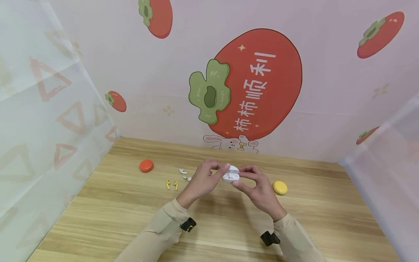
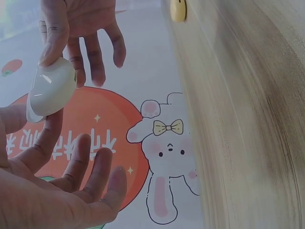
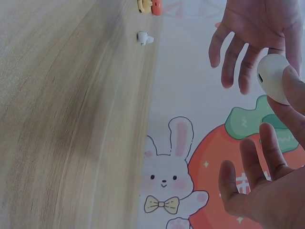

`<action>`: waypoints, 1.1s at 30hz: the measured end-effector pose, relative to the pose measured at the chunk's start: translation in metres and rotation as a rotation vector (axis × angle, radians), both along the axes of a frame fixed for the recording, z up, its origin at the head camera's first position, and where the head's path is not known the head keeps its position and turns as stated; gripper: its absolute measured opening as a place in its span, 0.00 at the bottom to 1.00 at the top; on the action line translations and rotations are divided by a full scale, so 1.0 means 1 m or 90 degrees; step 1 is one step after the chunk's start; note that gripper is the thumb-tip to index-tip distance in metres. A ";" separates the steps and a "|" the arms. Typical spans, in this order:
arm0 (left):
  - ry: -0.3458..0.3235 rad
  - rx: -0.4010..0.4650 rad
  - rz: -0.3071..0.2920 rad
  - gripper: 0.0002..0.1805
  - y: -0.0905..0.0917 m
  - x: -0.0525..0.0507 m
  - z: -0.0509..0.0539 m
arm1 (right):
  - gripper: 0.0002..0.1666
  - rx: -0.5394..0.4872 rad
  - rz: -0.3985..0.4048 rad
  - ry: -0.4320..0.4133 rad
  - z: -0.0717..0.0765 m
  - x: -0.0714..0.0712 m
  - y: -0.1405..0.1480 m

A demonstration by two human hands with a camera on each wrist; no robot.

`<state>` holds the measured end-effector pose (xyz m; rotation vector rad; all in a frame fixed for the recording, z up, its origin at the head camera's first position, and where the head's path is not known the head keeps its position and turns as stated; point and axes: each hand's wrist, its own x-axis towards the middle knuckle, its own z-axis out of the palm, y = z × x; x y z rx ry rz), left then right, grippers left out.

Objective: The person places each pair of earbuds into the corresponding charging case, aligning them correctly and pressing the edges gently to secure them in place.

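Between both grips (image 1: 205, 179) (image 1: 261, 189), white case (image 1: 231, 176)

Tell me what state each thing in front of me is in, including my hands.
White case: lid open, held above the table.
Left hand: pinching the white case.
Right hand: pinching the white case.
Red case: closed, on the table.
Yellow case: closed, on the table.
Yellow earbuds: uncased, lying side by side.
White earbuds: uncased, one partly hidden by the left hand.
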<state>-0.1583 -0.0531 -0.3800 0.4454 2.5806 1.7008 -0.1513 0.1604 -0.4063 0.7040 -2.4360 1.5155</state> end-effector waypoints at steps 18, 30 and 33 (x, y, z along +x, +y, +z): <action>0.064 -0.062 0.068 0.14 -0.040 -0.010 -0.009 | 0.12 0.002 -0.023 -0.027 -0.001 0.001 0.006; 0.065 -0.179 0.105 0.12 -0.080 -0.024 -0.019 | 0.13 -0.004 -0.040 -0.037 -0.002 -0.001 0.011; 0.055 -0.218 0.100 0.12 -0.085 -0.025 -0.025 | 0.14 -0.003 -0.041 -0.036 -0.002 -0.001 0.012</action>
